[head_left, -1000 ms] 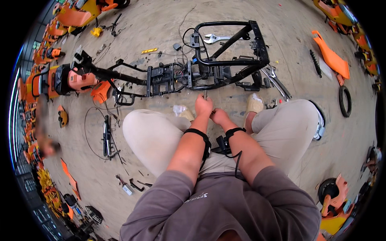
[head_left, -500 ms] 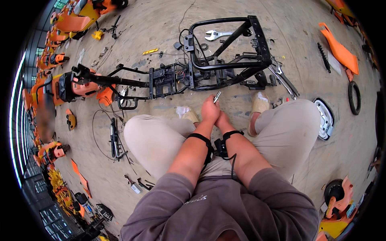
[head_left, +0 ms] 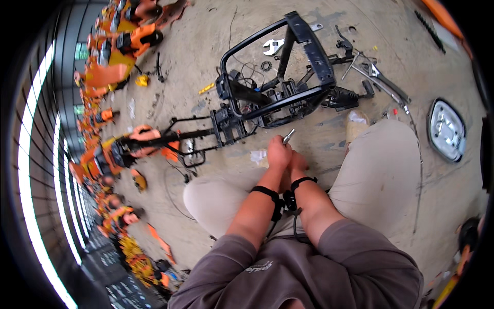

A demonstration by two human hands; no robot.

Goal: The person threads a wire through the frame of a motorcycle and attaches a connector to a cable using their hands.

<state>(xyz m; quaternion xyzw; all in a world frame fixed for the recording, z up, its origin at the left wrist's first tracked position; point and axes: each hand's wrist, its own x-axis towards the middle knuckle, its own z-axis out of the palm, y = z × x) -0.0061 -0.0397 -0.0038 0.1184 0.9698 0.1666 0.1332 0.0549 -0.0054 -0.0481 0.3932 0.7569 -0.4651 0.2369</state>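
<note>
Wrapped tightly round one short, shiny silver metal cylinder (head_left: 289, 136), with the left grip (head_left: 278, 156). Just beside it, one right grip (head_left: 298, 161); cannot tell whether spread or pinching anything. Close ahead of both, one black tubular metal frame (head_left: 224, 123). Farther ahead, on grey concrete floor (head_left: 329, 134), one silver adjustable wrench (head_left: 273, 47) and one small black toothed ring (head_left: 266, 66). Well to the right, one silver, dark-rimmed oval shell (head_left: 446, 131).
</note>
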